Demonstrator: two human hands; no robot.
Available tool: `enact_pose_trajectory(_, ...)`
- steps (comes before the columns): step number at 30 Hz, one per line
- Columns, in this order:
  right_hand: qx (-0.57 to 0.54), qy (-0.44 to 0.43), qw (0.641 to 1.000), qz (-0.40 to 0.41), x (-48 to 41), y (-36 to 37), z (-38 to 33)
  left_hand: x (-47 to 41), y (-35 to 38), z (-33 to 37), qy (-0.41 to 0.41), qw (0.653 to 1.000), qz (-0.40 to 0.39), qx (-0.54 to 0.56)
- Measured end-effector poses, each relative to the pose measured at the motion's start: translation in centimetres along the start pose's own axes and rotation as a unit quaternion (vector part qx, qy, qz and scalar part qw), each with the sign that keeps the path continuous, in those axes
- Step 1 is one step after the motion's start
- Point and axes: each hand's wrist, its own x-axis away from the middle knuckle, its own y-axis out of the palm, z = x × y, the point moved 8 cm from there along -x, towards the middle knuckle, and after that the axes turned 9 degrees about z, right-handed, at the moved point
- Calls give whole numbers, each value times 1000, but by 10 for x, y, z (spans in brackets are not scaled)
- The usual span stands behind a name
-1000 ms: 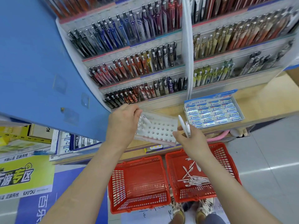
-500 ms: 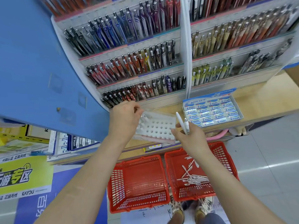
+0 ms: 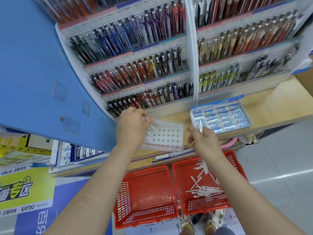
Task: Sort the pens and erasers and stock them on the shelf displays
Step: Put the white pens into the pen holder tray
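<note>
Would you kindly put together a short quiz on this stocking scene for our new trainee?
1. True or false: the left red basket and the right red basket both hold pens.
2. The right hand holds: A) an eraser, B) a white pen, C) a basket.
3. Fill in: the eraser box lies to the ____ of the holed white tray.
Key: 1 false, pens lie only in the right one; 2 B; 3 right.

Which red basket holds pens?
The right-hand basket, below the right hand: loose white pens lie in it. The left basket beside it shows none.
</note>
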Motion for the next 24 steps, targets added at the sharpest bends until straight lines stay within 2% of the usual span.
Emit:
enact_pose_trajectory(2, -160, 87, 983, -19, 3, -5, -4, 8, -10, 2, -28, 998, 12, 63)
enact_pose_trajectory(4, -331, 163, 927, -67, 10, -2, -14, 22, -15, 8, -78, 983, -7, 166)
enact_pose_trajectory(6, -432, 185, 876, -112, 16, 2, -28, 47, -7, 25, -155, 934, -111, 302)
enact_pose_trajectory(8, -477, 172, 849, -146, 21, 6, -41, 81, 5, 50, -212, 860, -235, 400)
enact_pose_trajectory(9, -484, 163, 845, -157, 24, 9, -46, 95, 8, 61, -217, 838, -272, 421)
enact_pose_trajectory(11, -474, 144, 851, -176, 30, 15, -53, 112, 10, 72, -223, 810, -285, 461)
enact_pose_trajectory(13, -448, 127, 864, -193, 37, 20, -55, 117, 10, 72, -253, 787, -258, 500)
enact_pose_trajectory(16, -400, 113, 888, -195, 42, 25, -53, 114, 1, 63, -264, 797, -206, 503)
enact_pose_trajectory(21, -332, 74, 933, -113, 36, 2, -49, 97, -23, 29, -233, 872, -95, 419)
enact_pose_trajectory(24, -309, 76, 942, -107, 34, -1, -45, 85, -37, 13, -236, 865, -42, 441)
